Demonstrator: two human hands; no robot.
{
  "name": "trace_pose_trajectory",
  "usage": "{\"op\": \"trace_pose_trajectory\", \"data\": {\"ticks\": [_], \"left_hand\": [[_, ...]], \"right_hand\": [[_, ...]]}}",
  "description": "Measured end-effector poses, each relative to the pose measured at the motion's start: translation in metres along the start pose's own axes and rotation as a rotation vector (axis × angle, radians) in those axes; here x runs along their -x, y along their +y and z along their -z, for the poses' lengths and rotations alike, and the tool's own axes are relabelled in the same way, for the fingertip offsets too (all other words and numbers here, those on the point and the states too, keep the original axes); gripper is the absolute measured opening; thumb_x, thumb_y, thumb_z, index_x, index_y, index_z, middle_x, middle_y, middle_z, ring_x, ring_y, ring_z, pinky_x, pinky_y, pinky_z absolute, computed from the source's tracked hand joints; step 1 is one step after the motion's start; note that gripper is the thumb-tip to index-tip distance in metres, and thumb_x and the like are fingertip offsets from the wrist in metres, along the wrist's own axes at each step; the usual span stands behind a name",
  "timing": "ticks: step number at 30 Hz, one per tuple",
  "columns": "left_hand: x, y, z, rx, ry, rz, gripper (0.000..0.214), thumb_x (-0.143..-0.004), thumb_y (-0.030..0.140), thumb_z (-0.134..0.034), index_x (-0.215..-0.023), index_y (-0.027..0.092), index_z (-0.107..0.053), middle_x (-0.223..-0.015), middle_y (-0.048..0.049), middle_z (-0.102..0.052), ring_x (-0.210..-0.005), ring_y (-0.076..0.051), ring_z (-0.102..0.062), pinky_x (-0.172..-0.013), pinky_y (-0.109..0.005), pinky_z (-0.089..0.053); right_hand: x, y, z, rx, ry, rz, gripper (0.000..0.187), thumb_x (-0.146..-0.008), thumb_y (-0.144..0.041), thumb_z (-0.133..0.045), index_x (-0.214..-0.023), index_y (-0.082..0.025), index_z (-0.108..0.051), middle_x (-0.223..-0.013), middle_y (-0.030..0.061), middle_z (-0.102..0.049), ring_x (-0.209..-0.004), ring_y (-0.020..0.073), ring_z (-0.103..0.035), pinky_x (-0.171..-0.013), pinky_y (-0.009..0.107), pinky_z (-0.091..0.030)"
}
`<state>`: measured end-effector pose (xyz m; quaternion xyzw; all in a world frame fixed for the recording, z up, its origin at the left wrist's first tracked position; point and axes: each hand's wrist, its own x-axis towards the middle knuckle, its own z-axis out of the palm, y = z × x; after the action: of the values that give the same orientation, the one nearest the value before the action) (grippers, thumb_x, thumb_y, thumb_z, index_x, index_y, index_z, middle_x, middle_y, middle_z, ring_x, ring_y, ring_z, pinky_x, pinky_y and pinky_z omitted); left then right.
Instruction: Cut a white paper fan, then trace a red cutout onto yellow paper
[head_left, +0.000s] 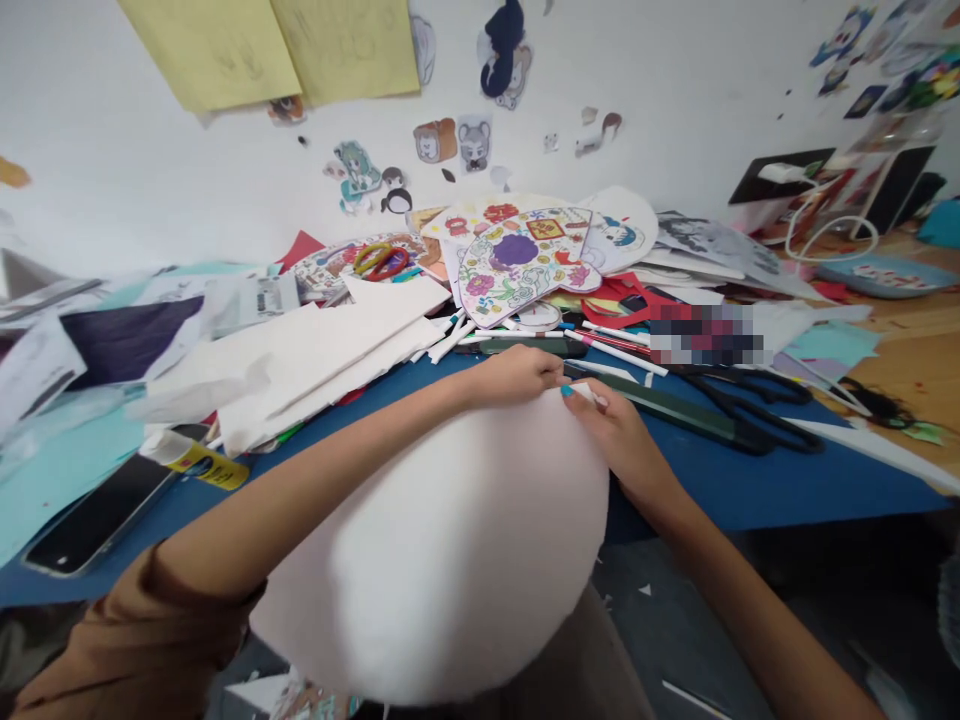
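A large white sheet [465,560] with a rounded outline is held in front of the body, at the near side of the blue mat [765,490], and its lower part hangs beyond the table edge. Its far edge is gripped from both sides. The left hand [520,376] is closed narrowly at this edge, with the fingers curled and their tips mostly hidden. By the right hand [611,430], just beside it, the same edge is pinched between thumb and fingers, where a small white bit of the sheet shows. Whether this bit is folded or partly torn cannot be told.

For good work at this edge, it seems best that the two grips are kept close together, so that the force is limited to a short stretch. The left hand should serve as the steady one, while small movements are made by the right. The hanging part is better supported from below, because a free sheet may bend or crease under its own weight. The left forearm, which lies across the sheet, should not be pressed on it. Care is also advised about the green cutter [675,408], which lies near the right hand, on its far right side.
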<state>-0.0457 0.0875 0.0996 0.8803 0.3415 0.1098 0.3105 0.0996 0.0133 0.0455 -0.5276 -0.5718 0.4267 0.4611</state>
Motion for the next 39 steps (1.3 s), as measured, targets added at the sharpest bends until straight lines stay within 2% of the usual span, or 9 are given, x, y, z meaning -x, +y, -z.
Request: {"op": "trace_pose_trajectory", "data": {"ticks": [4,8,11,16,22,27,32,35,39], "left_hand": [[-0.008,0.035,-0.003,-0.091,0.145,0.125,0.028,-0.084,0.02,-0.049,-0.057,0.017,-0.042,-0.063,0.0015,-0.048,-0.064,-0.012,-0.042,-0.064,-0.024,-0.029],[-0.022,0.044,-0.009,-0.093,0.242,0.251,0.033,-0.085,0.018,-0.046,-0.052,0.017,-0.039,-0.062,-0.001,-0.047,-0.064,-0.013,-0.042,-0.065,-0.026,-0.029],[-0.025,0.032,-0.003,-0.029,0.155,0.266,0.033,-0.083,0.019,-0.049,-0.051,0.016,-0.044,-0.057,-0.0003,-0.046,-0.058,-0.012,-0.04,-0.061,-0.025,-0.03],[-0.009,0.009,0.015,0.204,-0.122,0.175,0.011,-0.075,0.018,-0.058,-0.066,0.014,-0.063,-0.059,0.0023,-0.055,-0.054,-0.008,-0.043,-0.056,-0.021,-0.034],[-0.002,-0.001,0.01,0.413,-0.067,0.185,0.032,-0.072,0.045,-0.065,-0.067,0.014,-0.06,-0.056,0.0035,-0.048,-0.05,-0.006,-0.037,-0.048,-0.021,-0.026],[-0.009,-0.002,0.005,0.53,-0.097,0.196,0.028,-0.062,0.037,-0.074,-0.064,0.016,-0.057,-0.055,0.0057,-0.046,-0.049,-0.006,-0.036,-0.049,-0.02,-0.027],[-0.017,0.007,0.0,0.596,-0.064,0.449,0.02,-0.065,0.017,-0.068,-0.055,0.016,-0.05,-0.049,0.0057,-0.045,-0.045,-0.007,-0.036,-0.046,-0.021,-0.027],[-0.023,0.012,-0.005,0.54,-0.062,0.522,0.021,-0.068,0.011,-0.061,-0.053,0.016,-0.047,-0.045,0.0056,-0.042,-0.042,-0.007,-0.033,-0.044,-0.022,-0.025],[-0.029,0.017,-0.007,0.444,-0.072,0.601,0.015,-0.067,0.006,-0.056,-0.055,0.015,-0.051,-0.049,0.0027,-0.05,-0.044,-0.009,-0.04,-0.047,-0.023,-0.03]], "right_hand": [[0.005,-0.002,0.002,0.029,0.169,0.089,0.03,-0.081,-0.051,-0.047,-0.077,-0.022,-0.048,-0.067,-0.0013,-0.048,-0.061,0.0138,-0.04,-0.054,0.028,-0.031],[0.01,0.0,0.004,0.063,0.295,0.132,0.028,-0.082,-0.048,-0.046,-0.071,-0.022,-0.043,-0.065,-0.0013,-0.044,-0.061,0.014,-0.036,-0.056,0.029,-0.029],[0.009,0.006,0.006,0.044,0.295,0.123,0.029,-0.082,-0.049,-0.046,-0.073,-0.022,-0.044,-0.068,0.0,-0.047,-0.065,0.0156,-0.04,-0.058,0.029,-0.033],[0.005,0.015,0.007,-0.015,0.257,0.098,0.029,-0.081,-0.051,-0.046,-0.078,-0.022,-0.047,-0.073,0.0012,-0.051,-0.068,0.0162,-0.044,-0.06,0.029,-0.037],[0.002,0.016,0.006,-0.061,0.228,0.082,0.027,-0.079,-0.049,-0.049,-0.077,-0.022,-0.046,-0.073,0.0007,-0.049,-0.067,0.0156,-0.043,-0.062,0.029,-0.039],[0.002,0.018,0.006,-0.046,0.22,0.081,0.029,-0.079,-0.051,-0.049,-0.081,-0.022,-0.051,-0.071,0.0009,-0.051,-0.067,0.0168,-0.044,-0.061,0.03,-0.038],[0.003,0.016,0.006,-0.035,0.219,0.085,0.028,-0.08,-0.049,-0.048,-0.083,-0.022,-0.053,-0.072,0.0007,-0.052,-0.065,0.0161,-0.044,-0.06,0.029,-0.037],[0.004,0.014,0.006,-0.015,0.239,0.083,0.026,-0.08,-0.047,-0.048,-0.08,-0.021,-0.052,-0.071,0.0005,-0.052,-0.065,0.0157,-0.044,-0.06,0.029,-0.036],[0.005,0.011,0.006,0.024,0.275,0.085,0.023,-0.08,-0.043,-0.048,-0.077,-0.02,-0.05,-0.071,-0.0005,-0.05,-0.065,0.0146,-0.042,-0.059,0.028,-0.034]]}}
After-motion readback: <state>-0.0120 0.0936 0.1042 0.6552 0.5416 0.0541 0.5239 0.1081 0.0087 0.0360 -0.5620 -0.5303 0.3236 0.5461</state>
